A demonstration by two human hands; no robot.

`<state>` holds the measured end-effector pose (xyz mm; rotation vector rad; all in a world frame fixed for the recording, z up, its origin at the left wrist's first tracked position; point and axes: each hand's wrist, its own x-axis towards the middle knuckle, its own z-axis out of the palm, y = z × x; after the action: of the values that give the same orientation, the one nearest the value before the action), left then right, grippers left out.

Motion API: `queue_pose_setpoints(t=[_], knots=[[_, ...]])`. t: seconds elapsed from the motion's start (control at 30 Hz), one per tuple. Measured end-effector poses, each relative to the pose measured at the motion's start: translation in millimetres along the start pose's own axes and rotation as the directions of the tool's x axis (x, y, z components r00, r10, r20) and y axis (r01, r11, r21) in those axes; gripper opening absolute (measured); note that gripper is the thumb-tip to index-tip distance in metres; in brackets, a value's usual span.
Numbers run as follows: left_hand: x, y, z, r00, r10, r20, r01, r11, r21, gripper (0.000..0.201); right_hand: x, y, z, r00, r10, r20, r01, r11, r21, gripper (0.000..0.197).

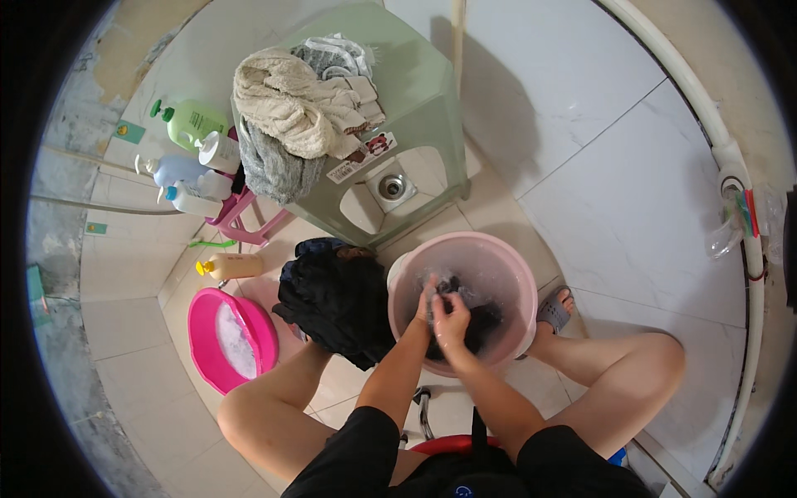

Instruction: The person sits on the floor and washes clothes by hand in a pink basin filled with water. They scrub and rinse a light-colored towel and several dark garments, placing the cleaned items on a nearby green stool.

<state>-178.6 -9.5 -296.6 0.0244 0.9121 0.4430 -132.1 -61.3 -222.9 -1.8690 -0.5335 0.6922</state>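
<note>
Both my hands are together inside a pale pink basin (pixel 528 282) of cloudy water. My left hand (pixel 427 302) and my right hand (pixel 450 320) are closed close to each other around a bunched part of a dark cloth (pixel 483 329). The rest of the cloth lies in the water beside my right hand. Water splashes around my fingers and partly hides their grip. Just left of the basin is a heap of black clothes (pixel 334 299).
A green plastic stool (pixel 415 83) bears cream and grey towels (pixel 278 95). Several pump bottles (pixel 195 123) stand on a pink stool (pixel 241 217) at left. A bright pink basin (pixel 264 336) holds suds. A yellow-capped bottle (pixel 237 266) and a floor drain (pixel 393 187) are nearby.
</note>
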Motion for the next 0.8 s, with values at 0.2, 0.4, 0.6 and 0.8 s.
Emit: queue_pose_setpoints(t=[0.2,0.4,0.6,0.8], knots=[[-12,-15,-14,0.976,0.165,0.145,-0.177,0.982,0.068,0.044,-9,-40,-14,0.931,-0.349,0.106,0.364,0.867,-0.342,0.03],[-57,18,48,0.679,0.63,-0.376,-0.344,0.726,0.595,0.025,87,11,-60,0.965,-0.262,0.005,0.198,0.717,-0.669,0.024],[-52,-23,21,0.706,0.698,0.12,0.05,-0.219,0.975,0.048,37,45,-59,0.936,-0.225,0.269,0.347,0.472,-0.811,0.049],[-24,-18,-16,0.88,0.451,-0.15,0.264,-0.201,0.944,0.04,65,115,-65,0.801,0.12,0.587,0.389,0.641,-0.662,0.044]])
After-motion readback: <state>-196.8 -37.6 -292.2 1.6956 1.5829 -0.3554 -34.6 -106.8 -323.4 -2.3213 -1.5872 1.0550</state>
